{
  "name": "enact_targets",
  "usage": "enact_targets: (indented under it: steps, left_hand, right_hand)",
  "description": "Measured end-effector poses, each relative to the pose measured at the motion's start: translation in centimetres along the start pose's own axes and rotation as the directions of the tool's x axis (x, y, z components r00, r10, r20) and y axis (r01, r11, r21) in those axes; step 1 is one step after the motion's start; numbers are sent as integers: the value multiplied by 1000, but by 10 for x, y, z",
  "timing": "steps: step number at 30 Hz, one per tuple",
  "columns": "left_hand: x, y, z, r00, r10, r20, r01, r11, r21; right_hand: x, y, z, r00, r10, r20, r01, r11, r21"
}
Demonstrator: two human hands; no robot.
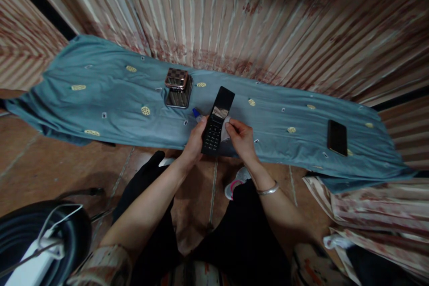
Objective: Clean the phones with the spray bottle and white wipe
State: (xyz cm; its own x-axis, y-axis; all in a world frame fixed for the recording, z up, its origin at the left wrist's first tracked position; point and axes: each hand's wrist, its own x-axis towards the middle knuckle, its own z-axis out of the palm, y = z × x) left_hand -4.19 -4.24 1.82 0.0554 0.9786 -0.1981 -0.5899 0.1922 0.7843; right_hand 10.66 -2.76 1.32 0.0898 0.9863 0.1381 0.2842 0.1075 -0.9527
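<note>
A black flip phone, unfolded with its keypad showing, is gripped along its left side by my left hand. My right hand pinches a small pale cloth against the right edge of the phone, near the top of the keys. The phone's upper half tilts away and its screen catches a reflection. Just left of the phone, a bottle or tube with a blue cap lies on the blue-green cloth cover, partly hidden behind my left hand.
A checkered box sits on a dark shiny flat item further left. Toward the right end lies a dark smartphone. Pleated curtains hang behind. On the floor, lower left, are a coiled black hose and a white power strip.
</note>
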Motion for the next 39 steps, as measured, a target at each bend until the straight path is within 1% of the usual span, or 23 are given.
enact_targets:
  steps: [8, 14, 19, 23, 28, 33, 35, 36, 38, 39]
  left_hand:
    - [-1, 10, 7, 994, -57, -98, 54, 998, -24]
    - [0, 18, 6, 987, -107, -123, 101, 993, -57]
    - [3, 22, 5, 985, -100, -144, 89, 993, -82]
    - [5, 27, 6, 986, -84, -146, 72, 994, -86]
    - [5, 35, 6, 984, -140, -111, 132, 988, -76]
    - [7, 39, 4, 983, -153, -97, 143, 984, -106]
    - [9, 41, 4, 983, -160, -91, 150, 982, -116]
    - [10, 42, 4, 983, -161, -89, 150, 981, -120]
    - [11, 44, 5, 984, -153, -90, 141, 981, -130]
    - [12, 44, 6, 985, -145, -93, 132, 982, -133]
  right_hand:
    - [-6, 1, 5, 1000, 20, 12, -20, 998, 51]
    - [-13, -5, 9, 999, -4, 42, 2, 999, 47]
    - [-21, -9, 12, 997, -14, 79, 10, 999, 50]
    - [-30, -11, 13, 994, -34, 105, 32, 999, 22]
    - [-40, -12, 12, 989, -38, 144, 39, 999, -10]
    - [-47, -11, 15, 982, -52, 182, 58, 998, -31]
    - [-48, -13, 15, 976, -87, 200, 103, 992, -69]
    - [-48, -14, 15, 971, -122, 207, 146, 984, -104]
    - [-46, -17, 13, 948, -226, 224, 271, 942, -198]
    - [-46, -19, 11, 928, -288, 237, 345, 905, -248]
